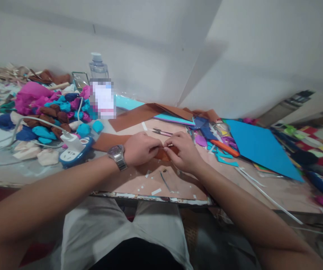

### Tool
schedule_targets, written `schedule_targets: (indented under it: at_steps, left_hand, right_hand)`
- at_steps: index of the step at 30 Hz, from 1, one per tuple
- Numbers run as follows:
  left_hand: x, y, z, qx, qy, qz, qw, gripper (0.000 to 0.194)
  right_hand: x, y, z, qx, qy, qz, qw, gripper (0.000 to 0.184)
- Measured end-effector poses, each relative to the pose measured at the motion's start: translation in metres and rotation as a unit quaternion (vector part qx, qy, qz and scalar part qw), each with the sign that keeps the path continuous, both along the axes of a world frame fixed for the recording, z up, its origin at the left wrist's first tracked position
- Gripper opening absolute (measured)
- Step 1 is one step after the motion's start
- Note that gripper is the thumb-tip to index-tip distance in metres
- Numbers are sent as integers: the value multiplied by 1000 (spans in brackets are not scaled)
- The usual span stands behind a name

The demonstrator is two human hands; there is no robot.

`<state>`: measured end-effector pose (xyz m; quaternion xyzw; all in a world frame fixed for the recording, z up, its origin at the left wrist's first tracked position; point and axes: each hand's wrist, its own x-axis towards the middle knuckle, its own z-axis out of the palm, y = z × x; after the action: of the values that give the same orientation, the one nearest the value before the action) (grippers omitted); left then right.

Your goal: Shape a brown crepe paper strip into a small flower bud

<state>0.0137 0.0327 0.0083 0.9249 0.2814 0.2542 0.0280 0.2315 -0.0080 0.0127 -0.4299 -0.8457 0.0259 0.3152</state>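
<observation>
Close together over the table, both hands pinch a small brown paper piece (164, 155). My left hand (141, 148), with a watch on its wrist, has its fingers closed at the paper's upper left. My right hand (184, 153) grips the upper right edge between thumb and forefinger. Part of the piece is hidden behind the fingers. A brown paper strip (107, 141) lies partly beneath my left hand. Just beyond the hands rests a dark pen (161, 132). White paper scraps (156, 191) are scattered on the near tabletop.
At left, a blue power strip (75, 153) with a white plug stands by bundles of coloured crepe paper (34, 98). Behind are a phone (103, 99) and a bottle (98, 67). To the right lie an orange cutter (225, 148) and a blue sheet (263, 148).
</observation>
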Motion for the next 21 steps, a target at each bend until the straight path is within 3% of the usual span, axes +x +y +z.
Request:
schedule_targets:
  at_steps: [6,21]
  left_hand:
    - [1,-2,5,63,42,-17,997,28]
    - [-1,-1,1,-41,-1,8,999,22]
  right_hand:
    - [-5,-4,2,-11,-25,-31,999,8]
    - [-6,-3,1,-37,-34,-40,998,10]
